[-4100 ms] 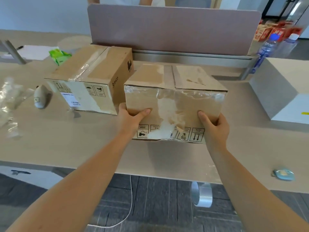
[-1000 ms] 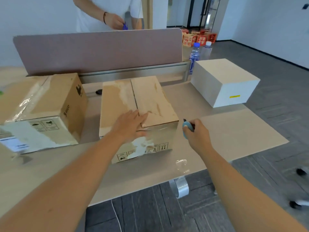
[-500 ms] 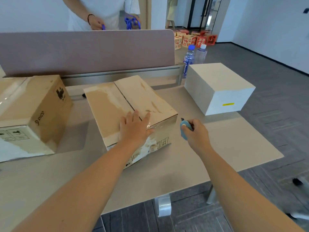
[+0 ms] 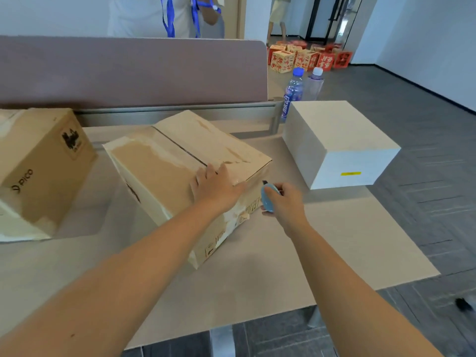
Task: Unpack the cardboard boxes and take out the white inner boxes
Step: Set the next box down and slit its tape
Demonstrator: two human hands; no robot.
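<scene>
Head view: a closed cardboard box (image 4: 180, 176) sits turned at an angle in the middle of the table (image 4: 257, 274), one hand on its lid and a cutter beside it.

Bare tabletop runs from the box's near corner to the table's front and right edges; a second cardboard box (image 4: 38, 171) stands near on the left, a white inner box (image 4: 337, 143) near on the right, and a partition (image 4: 128, 70) walls off the far edge. The left hand (image 4: 215, 188) presses flat with straight fingers on the lid beside its centre seam. The right hand (image 4: 286, 202) curls round a small blue cutter (image 4: 268, 200), just beside the box's right corner; whether it touches I cannot tell. The lid is scuffed with pale, torn patches, and handling symbols are printed on the side.
</scene>
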